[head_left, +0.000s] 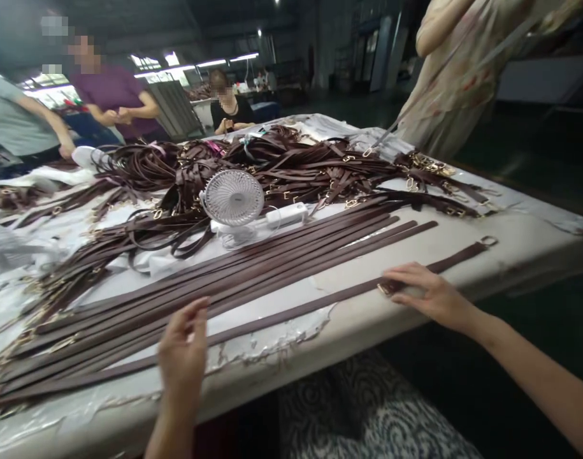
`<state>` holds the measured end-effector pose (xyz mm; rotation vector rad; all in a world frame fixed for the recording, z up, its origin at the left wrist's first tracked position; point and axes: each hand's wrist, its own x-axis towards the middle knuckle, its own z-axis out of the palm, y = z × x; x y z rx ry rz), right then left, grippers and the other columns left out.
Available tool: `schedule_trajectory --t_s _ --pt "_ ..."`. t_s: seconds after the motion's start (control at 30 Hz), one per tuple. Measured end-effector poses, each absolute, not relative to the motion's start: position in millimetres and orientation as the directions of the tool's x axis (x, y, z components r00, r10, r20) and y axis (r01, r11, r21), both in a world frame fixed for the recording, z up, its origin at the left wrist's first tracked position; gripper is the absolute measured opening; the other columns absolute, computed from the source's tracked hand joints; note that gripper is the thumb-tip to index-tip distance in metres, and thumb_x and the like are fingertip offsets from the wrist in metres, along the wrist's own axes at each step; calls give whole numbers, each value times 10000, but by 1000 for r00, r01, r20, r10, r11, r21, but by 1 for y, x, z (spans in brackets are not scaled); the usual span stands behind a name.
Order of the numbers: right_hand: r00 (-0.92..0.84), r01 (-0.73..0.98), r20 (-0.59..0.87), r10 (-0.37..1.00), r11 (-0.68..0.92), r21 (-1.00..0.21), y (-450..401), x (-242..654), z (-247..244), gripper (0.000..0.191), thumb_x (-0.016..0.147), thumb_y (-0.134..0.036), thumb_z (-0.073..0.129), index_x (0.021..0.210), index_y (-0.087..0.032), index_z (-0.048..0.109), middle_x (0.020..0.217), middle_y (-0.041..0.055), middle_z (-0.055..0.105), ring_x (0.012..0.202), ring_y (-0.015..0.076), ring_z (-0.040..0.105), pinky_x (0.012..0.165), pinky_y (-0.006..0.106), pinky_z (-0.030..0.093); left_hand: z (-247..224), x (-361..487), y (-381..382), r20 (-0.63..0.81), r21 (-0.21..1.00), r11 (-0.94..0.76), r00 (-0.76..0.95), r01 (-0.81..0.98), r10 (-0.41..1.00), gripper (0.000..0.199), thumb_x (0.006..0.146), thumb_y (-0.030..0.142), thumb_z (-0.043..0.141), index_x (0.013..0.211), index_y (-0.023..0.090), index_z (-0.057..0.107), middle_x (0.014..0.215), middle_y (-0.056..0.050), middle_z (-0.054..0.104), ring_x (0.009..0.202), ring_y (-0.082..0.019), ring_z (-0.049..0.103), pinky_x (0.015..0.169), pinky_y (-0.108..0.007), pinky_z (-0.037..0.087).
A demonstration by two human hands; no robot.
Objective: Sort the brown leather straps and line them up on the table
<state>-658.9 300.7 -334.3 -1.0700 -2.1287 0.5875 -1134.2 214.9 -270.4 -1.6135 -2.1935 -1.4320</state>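
A dark brown leather strap (291, 307) was laid diagonally just inside the front edge of the sheeted surface (525, 248), with a metal ring (487, 241) at its far end. The right hand (429, 294) was spread over the near fitting (385, 289), which was mostly hidden by the fingers, so whether its grip was clamped could not be told. The left hand (181, 357) stood over the strap with its grip apart; contact was hard to make out. Parallel straps (215, 290) lay beside it, their left ends running out of frame. Beyond them, a white fan (232, 197) stood before tangled straps (281, 169). A standing person's patterned garment (456, 76) was cut off by the frame.
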Motion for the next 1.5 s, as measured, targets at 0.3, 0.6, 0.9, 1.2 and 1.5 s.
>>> schedule_trajectory --t_s 0.3,0.6,0.9,1.2,1.5 --pt "-544 392 331 771 582 -713 325 -658 -339 252 940 -347 677 1184 -283 685 1049 56 620 1026 242 593 915 398 503 -306 -899 291 142 518 -315 284 795 948 219 896 288 646 1088 191 687 1126 -113 628 1100 -280 564 975 -442 488" --pt "-246 141 470 847 512 -848 338 -664 -337 285 825 -279 825 1093 -266 727 1041 34 634 913 186 641 809 296 554 -313 -914 321 20 858 -123 206 498 978 285 886 238 606 1169 230 581 971 -15 668 798 -164 597 747 -306 447" --pt "-141 -474 225 964 134 -870 347 -675 -339 309 842 -364 812 1127 -258 754 1035 27 731 912 132 687 864 192 582 -316 -920 324 55 943 -142 278 302 959 295 881 291 622 1135 198 741 1114 -63 747 1030 -235 647 930 -333 458" --pt "-151 -670 88 985 -36 -742 357 -678 -337 472 679 -395 931 1102 -275 758 1055 -15 742 922 103 687 883 158 582 -318 -920 324 74 950 -143 245 278 967 296 861 325 638 1091 181 756 1014 -62 743 916 -207 621 842 -311 452" --pt "-172 -29 475 863 478 -878 342 -691 -318 294 813 -245 825 1101 -275 767 1084 48 675 986 199 651 854 299 582 -311 -920 319 26 991 -60 260 122 965 346 821 354 683 1094 157 763 941 -64 738 805 -174 567 756 -292 410"
